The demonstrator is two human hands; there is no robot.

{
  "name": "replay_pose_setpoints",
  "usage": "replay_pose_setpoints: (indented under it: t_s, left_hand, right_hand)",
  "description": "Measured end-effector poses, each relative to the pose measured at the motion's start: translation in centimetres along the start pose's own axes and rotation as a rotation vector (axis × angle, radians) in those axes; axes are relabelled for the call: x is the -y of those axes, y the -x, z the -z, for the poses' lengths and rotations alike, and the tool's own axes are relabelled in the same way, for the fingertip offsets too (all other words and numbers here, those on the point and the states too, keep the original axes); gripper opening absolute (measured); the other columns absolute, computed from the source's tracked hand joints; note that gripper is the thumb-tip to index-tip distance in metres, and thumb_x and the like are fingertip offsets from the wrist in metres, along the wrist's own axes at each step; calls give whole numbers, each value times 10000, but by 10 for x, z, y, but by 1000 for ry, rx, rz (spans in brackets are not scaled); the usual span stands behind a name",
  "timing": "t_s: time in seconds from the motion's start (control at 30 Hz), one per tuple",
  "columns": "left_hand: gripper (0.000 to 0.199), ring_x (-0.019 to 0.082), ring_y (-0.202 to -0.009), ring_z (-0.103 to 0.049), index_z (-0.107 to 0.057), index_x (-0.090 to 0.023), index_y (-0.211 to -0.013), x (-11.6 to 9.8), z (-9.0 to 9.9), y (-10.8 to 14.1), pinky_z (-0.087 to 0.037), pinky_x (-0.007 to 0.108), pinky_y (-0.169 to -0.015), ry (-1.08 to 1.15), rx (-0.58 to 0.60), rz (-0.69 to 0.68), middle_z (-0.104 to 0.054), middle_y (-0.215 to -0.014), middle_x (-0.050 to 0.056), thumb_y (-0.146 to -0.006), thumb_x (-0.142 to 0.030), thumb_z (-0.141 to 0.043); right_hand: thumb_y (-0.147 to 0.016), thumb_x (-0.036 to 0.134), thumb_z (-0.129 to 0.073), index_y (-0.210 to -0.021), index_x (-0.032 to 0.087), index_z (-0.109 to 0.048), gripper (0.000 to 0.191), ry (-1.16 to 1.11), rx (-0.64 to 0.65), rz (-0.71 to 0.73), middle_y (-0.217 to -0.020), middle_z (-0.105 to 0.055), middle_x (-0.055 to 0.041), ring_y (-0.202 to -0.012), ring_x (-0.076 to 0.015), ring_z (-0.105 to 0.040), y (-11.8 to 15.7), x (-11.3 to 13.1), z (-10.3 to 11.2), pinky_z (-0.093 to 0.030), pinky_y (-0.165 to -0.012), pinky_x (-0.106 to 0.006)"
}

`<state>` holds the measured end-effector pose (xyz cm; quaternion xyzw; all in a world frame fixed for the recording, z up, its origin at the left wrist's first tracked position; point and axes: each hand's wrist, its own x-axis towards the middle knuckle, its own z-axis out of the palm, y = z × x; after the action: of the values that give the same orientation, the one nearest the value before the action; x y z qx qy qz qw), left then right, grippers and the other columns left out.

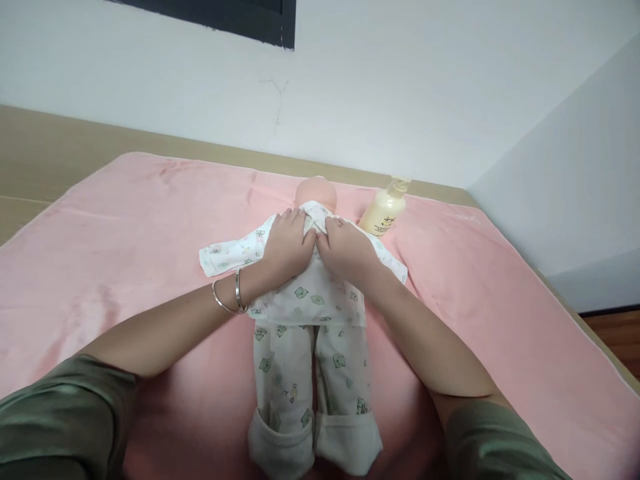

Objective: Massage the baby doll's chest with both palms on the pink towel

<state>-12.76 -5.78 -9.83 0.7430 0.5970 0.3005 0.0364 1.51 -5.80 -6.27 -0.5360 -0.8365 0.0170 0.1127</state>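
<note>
A baby doll [316, 193] lies on its back, its head at the far end and its face not visible. It wears a white long-sleeved baby shirt [320, 293] printed with small green animals, and matching pants [287, 373] with turned-up cuffs. My left hand [290, 243], with two bangles at the wrist, is closed on the shirt's front near the collar. Beside it, thumbs nearly touching, my right hand [347, 250] grips the other side of the collar opening. Both sets of fingertips are partly hidden in the cloth.
A pale yellow pump bottle [383, 213] leans at the doll's upper right, close to my right hand. Everything rests on a pink blanket [165, 220] over a wooden surface [40, 143]. A white wall [350, 100] stands behind.
</note>
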Motion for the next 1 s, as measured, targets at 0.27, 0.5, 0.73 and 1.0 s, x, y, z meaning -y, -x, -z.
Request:
replay_pose_setpoints:
  t_s: [0.27, 0.5, 0.73, 1.0]
  left_hand:
    - [359, 331, -1321, -557, -605, -116, -1185, -5, 9, 8, -436, 521, -1167, 2, 64, -87, -648, -1331, 197, -955, -214, -348]
    - [380, 339, -1261, -558, -596, -132, -1195, 7, -4, -6, -386, 544, -1183, 35, -16, 56, -660, -1277, 181, -951, -290, -351]
    - [463, 326, -1239, -570, -590, -93, -1296, 11, -13, -1, -412, 501, -1153, 62, -72, 30, -658, -1316, 175, -952, -298, -357]
    - [471, 330, -1208, -582, -607, -81, -1283, 11, -13, -2, -436, 497, -1122, 79, -84, 31, -673, -1289, 179, -942, -300, -369]
  right_hand:
    - [-1030, 337, -338, -1358, -31, -541, 533, -87, 20, -44, -1438, -579, -286, -1332, -388, -539, -21, -16, -9, -414, -1148, -518]
    - [-993, 172, -303, -1330, 42, -590, 461, 10, -118, 171, -1371, -630, -237, -1367, -374, -512, 6, 4, -18, -371, -1200, -537]
    - [-1017, 316, -371, -1277, 40, -598, 442, -166, -82, -57, -1328, -648, -234, -1258, -354, -572, -19, -12, -13, -445, -1116, -496]
    - [-1017, 318, -348, -1381, -38, -534, 542, -134, -98, -55, -1440, -584, -276, -1363, -375, -513, -20, -13, -20, -366, -1190, -509]
